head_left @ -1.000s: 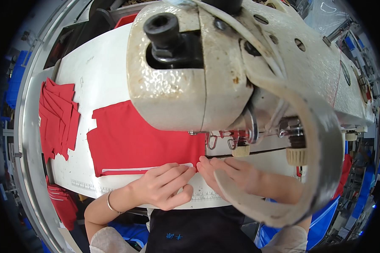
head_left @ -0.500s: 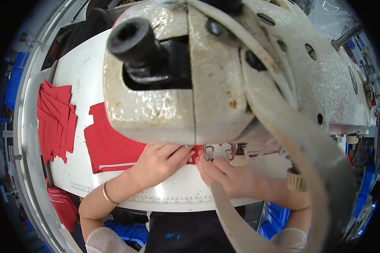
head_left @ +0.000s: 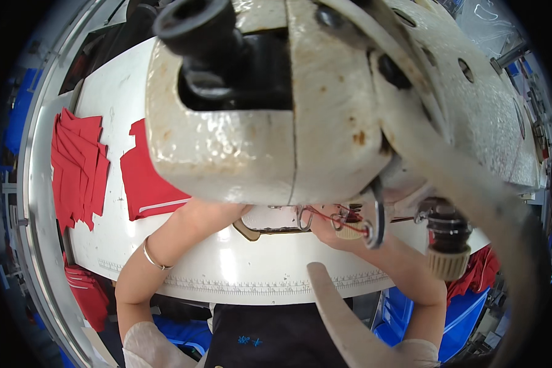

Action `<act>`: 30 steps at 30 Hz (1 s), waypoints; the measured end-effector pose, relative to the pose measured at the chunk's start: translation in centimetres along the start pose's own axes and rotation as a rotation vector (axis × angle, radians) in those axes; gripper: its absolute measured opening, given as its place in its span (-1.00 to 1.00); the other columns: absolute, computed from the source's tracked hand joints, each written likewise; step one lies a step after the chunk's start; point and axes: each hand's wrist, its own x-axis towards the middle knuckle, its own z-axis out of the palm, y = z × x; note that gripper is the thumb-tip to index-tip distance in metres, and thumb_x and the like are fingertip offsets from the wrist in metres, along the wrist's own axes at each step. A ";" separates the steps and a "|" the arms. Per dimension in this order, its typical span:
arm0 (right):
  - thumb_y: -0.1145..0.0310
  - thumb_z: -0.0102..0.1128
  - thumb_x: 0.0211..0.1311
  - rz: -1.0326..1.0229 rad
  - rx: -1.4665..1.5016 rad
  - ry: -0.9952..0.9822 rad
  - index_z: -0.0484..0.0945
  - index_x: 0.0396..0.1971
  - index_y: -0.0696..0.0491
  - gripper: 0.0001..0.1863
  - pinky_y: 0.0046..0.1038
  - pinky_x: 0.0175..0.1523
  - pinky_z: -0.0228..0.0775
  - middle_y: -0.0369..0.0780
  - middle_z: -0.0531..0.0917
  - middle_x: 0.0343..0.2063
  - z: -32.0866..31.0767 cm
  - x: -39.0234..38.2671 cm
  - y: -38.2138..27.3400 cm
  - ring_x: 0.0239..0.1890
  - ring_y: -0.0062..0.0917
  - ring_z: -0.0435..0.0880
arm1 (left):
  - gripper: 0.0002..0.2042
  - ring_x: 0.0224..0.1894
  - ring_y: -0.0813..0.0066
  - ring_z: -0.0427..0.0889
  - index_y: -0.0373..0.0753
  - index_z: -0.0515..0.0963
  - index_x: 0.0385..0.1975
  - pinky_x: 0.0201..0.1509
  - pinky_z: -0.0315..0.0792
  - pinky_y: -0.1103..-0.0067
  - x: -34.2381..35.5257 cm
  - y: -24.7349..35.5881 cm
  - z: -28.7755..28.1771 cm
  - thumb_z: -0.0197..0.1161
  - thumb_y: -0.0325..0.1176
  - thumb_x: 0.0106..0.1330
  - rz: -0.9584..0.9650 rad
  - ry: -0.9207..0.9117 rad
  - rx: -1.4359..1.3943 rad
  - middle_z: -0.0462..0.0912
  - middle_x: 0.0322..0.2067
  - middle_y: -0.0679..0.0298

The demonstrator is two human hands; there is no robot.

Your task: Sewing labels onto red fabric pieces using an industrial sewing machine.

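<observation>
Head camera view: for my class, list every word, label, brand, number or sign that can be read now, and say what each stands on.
Dark garment: small blue characters on the front; I won't copy out the wording.
White tabletop: a ruler scale along the near edge; its marks show, but any numerals are too small to read.
Sewing machine: no lettering that I can make out.

PASSAGE: white tabletop (head_left: pixel 245 270) between forearms (head_left: pixel 178 239) | BLOCK ABOVE: sewing-machine head (head_left: pixel 227 153) | BLOCK RIGHT: curved pale bar (head_left: pixel 337 310)
</observation>
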 end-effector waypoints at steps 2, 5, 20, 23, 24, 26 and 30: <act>0.39 0.09 0.17 0.100 0.057 -0.131 0.52 -0.35 -0.01 -0.93 -0.56 -0.35 0.35 -0.43 0.55 -0.49 0.5 -0.6 0.7 -0.44 -0.66 0.51 | -0.77 -0.35 0.18 0.62 -0.25 0.61 -0.31 -0.25 0.51 0.40 0.3 0.3 -0.4 0.28 -0.53 -0.02 0.020 0.008 0.003 0.62 -0.36 0.11; 0.40 0.09 0.14 0.208 0.205 -0.329 0.51 -0.37 -0.02 -0.94 -0.53 -0.34 0.36 -0.43 0.55 -0.49 3.8 -1.7 2.0 -0.42 -0.64 0.52 | -0.73 -0.46 0.19 0.62 -0.25 0.62 -0.29 -0.32 0.52 0.42 -2.7 1.0 -1.2 0.26 -0.56 -0.07 -0.036 -0.040 -0.117 0.62 -0.46 0.14; 0.54 0.13 -0.12 -0.372 -0.369 0.226 0.46 -0.60 0.24 -0.92 -0.20 -0.36 0.33 -0.07 0.45 -0.41 4.3 -1.9 1.6 -0.39 -0.22 0.48 | -0.71 -0.22 0.19 0.61 -0.28 0.64 -0.35 -0.08 0.48 0.35 -0.5 1.8 -2.8 0.24 -0.52 -0.17 0.080 -0.084 -0.063 0.62 -0.31 0.15; 0.52 0.12 -0.08 -0.410 -0.538 0.204 0.46 -0.57 0.20 -0.93 -0.22 -0.35 0.34 -0.13 0.45 -0.42 2.4 -1.7 0.7 -0.38 -0.29 0.49 | -0.70 -0.18 0.16 0.60 -0.29 0.64 -0.31 -0.01 0.47 0.34 0.0 2.1 -3.1 0.25 -0.51 -0.14 0.087 -0.117 0.012 0.62 -0.27 0.12; 0.49 0.10 -0.03 -0.415 -0.637 0.155 0.47 -0.52 0.15 -0.94 -0.27 -0.33 0.36 -0.20 0.47 -0.43 1.5 -1.2 0.1 -0.38 -0.38 0.50 | -0.70 -0.16 0.16 0.60 -0.29 0.64 -0.30 0.00 0.46 0.34 -0.3 1.9 -3.1 0.25 -0.53 -0.14 0.077 -0.105 0.010 0.62 -0.26 0.11; 0.42 0.07 0.07 -0.399 -0.876 0.034 0.49 -0.43 0.03 -0.94 -0.37 -0.30 0.41 -0.36 0.51 -0.46 -1.2 -0.8 -1.2 -0.36 -0.56 0.52 | -0.69 -0.14 0.15 0.60 -0.28 0.64 -0.30 0.02 0.46 0.34 -0.3 1.6 -2.9 0.25 -0.54 -0.14 0.085 -0.080 -0.010 0.62 -0.25 0.10; 0.39 -0.03 0.13 -0.434 -0.976 -0.168 0.45 -0.43 -0.05 -0.94 -0.42 -0.26 0.43 -0.43 0.47 -0.47 0.5 -2.7 0.7 -0.35 -0.70 0.50 | -0.68 -0.14 0.16 0.60 -0.27 0.64 -0.30 0.01 0.47 0.35 -0.1 1.2 -2.7 0.27 -0.57 -0.17 0.066 -0.103 0.010 0.63 -0.23 0.11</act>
